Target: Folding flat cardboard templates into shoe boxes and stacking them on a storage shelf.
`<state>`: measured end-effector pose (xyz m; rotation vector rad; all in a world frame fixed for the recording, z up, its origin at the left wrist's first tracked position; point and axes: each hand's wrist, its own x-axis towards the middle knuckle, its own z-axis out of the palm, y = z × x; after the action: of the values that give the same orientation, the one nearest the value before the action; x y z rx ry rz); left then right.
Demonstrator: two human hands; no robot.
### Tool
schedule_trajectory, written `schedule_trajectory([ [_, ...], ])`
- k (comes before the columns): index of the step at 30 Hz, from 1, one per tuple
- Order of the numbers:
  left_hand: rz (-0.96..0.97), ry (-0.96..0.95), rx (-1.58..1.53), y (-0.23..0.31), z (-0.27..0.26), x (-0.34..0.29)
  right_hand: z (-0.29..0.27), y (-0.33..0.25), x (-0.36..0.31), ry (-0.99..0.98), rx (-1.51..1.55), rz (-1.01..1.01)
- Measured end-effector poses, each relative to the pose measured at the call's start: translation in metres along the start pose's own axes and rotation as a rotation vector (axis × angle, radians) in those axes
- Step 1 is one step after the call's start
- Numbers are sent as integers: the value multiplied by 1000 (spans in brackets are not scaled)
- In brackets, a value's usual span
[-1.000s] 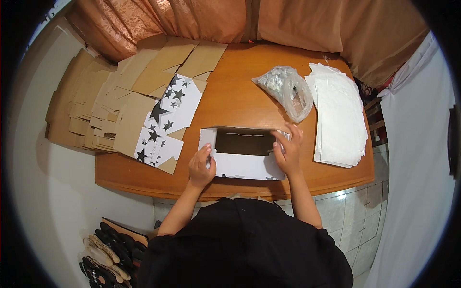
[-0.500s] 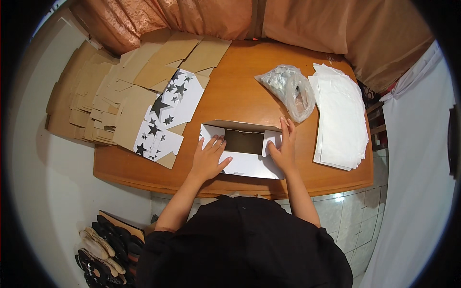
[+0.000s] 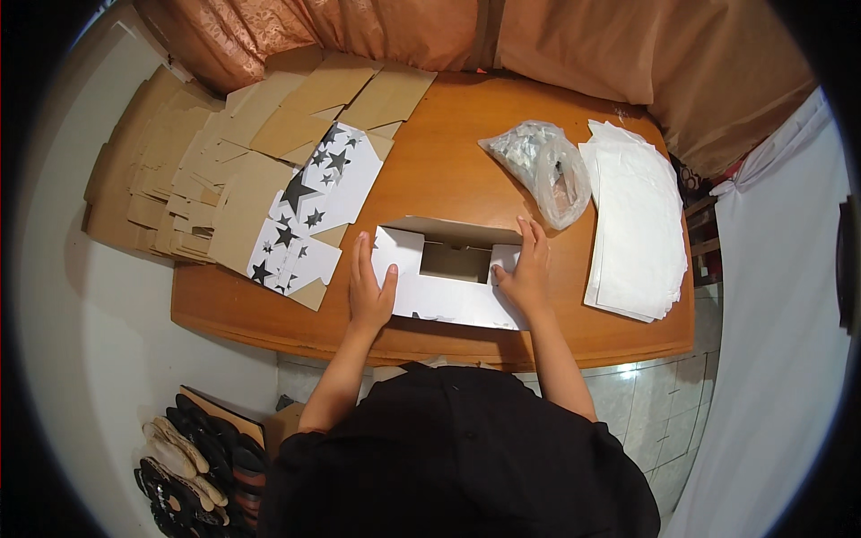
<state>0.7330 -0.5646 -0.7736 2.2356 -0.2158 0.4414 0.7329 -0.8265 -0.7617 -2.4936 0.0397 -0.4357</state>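
Note:
A white cardboard box [image 3: 457,300] with dark star prints stands at the near middle of the table, its top open onto a brown inside. Its back lid panel stands raised, and the small end flaps are folded inward. My left hand [image 3: 369,291] is at the box's left end, fingers stretched along the outside and thumb over the near left part. My right hand [image 3: 527,278] grips the right end, thumb on the right flap and fingers along the outer side.
Flattened brown cardboard blanks [image 3: 193,170] overlap at the table's left, with a white star-printed blank [image 3: 332,188] on top. A clear plastic bag [image 3: 547,170] and a stack of white paper sheets [image 3: 632,224] lie right. Shoes [image 3: 193,466] are piled at lower left.
My left hand has moved left, off the left flap to the box's left end. The back lid panel stands somewhat higher. My right hand stays at the right end.

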Motion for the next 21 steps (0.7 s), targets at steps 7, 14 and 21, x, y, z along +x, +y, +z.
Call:
schedule_trajectory([
  [7,20,-74,5,0,2,26,3,27,-3,-105,437,-84],
  [14,-13,-285,452,7,18,24,-1,1,1,-130,47,-83],
  [21,-67,-245,416,10,17,25,1,3,1,-110,101,10],
])
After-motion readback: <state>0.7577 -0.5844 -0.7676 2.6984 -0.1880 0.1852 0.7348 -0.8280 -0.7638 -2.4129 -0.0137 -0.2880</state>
